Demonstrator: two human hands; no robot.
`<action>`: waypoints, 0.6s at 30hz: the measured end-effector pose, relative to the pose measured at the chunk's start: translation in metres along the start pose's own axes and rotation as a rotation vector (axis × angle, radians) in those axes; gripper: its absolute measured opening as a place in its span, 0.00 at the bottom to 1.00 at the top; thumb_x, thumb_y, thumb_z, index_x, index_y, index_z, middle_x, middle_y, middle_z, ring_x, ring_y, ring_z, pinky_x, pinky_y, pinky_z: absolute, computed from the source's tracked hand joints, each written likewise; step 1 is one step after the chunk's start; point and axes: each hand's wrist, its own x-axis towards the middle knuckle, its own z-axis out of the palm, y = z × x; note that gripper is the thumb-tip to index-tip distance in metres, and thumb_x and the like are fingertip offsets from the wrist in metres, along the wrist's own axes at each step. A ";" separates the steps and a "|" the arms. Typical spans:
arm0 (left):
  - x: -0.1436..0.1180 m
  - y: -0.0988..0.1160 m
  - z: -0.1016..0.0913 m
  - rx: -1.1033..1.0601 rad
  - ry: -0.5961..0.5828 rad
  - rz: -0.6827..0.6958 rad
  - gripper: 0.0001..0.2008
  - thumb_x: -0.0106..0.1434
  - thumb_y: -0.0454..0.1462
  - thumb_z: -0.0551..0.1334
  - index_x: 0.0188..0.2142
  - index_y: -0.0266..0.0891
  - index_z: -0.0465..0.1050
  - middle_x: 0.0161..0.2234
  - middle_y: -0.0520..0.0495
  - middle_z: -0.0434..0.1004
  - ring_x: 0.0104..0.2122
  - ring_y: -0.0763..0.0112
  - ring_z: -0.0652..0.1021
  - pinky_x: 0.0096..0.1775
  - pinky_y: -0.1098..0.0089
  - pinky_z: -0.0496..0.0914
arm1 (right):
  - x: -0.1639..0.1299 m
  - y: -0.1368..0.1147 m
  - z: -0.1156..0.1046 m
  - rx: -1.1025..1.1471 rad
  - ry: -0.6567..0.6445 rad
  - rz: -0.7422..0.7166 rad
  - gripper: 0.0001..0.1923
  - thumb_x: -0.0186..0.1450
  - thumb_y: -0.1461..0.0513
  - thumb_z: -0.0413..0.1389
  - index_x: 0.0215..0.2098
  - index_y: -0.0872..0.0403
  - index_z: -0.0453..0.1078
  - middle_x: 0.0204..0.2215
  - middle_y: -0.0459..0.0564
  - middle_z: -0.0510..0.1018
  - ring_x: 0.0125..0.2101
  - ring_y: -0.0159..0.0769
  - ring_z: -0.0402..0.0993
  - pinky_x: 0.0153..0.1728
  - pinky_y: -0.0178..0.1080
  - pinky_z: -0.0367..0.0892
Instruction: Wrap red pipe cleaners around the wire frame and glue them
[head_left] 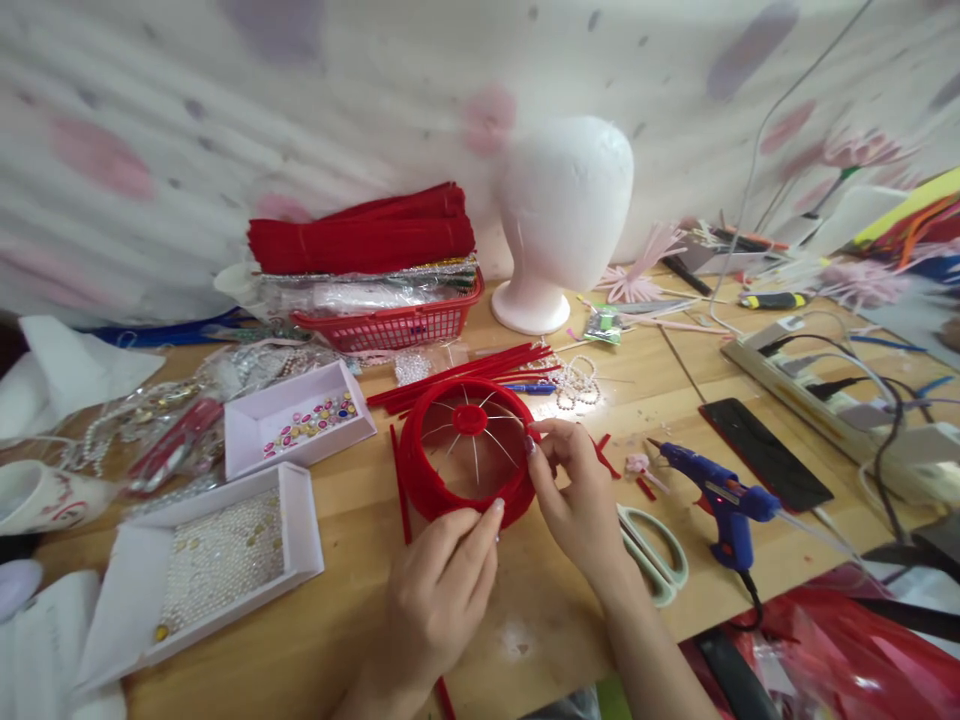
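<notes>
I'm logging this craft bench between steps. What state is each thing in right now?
red wire-spoked ring: on the table, held at its rim by both hands
left hand: fingertips on the near rim
right hand: pinching the right rim
glue gun: propped on the table, cord attached
scissors: lying flat
pearl tray: open, part filled
red basket: piled high
</notes>
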 end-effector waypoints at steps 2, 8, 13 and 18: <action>-0.001 0.004 0.001 -0.011 -0.005 -0.008 0.14 0.70 0.25 0.58 0.52 0.33 0.75 0.41 0.43 0.80 0.41 0.72 0.81 0.48 0.73 0.73 | 0.000 0.001 0.002 -0.011 0.027 -0.024 0.08 0.71 0.66 0.51 0.47 0.50 0.64 0.24 0.39 0.70 0.22 0.30 0.67 0.23 0.32 0.62; 0.000 0.007 0.000 -0.004 0.009 -0.051 0.17 0.68 0.23 0.58 0.52 0.35 0.75 0.45 0.41 0.79 0.45 0.67 0.79 0.51 0.67 0.74 | -0.001 0.002 0.000 -0.059 0.035 -0.072 0.05 0.72 0.64 0.51 0.43 0.51 0.68 0.26 0.43 0.74 0.24 0.32 0.69 0.26 0.35 0.65; 0.001 0.009 0.002 -0.003 0.004 -0.078 0.17 0.67 0.23 0.58 0.52 0.35 0.75 0.45 0.41 0.78 0.45 0.64 0.77 0.50 0.64 0.74 | -0.001 -0.001 -0.004 -0.093 0.019 -0.156 0.06 0.71 0.65 0.52 0.35 0.51 0.67 0.24 0.43 0.73 0.24 0.32 0.67 0.28 0.36 0.64; 0.002 0.011 0.003 -0.001 -0.001 -0.086 0.18 0.67 0.23 0.57 0.53 0.35 0.73 0.45 0.41 0.77 0.45 0.64 0.76 0.50 0.64 0.73 | -0.001 0.002 -0.005 -0.115 0.026 -0.246 0.08 0.69 0.68 0.53 0.32 0.50 0.65 0.24 0.42 0.70 0.24 0.32 0.66 0.28 0.36 0.63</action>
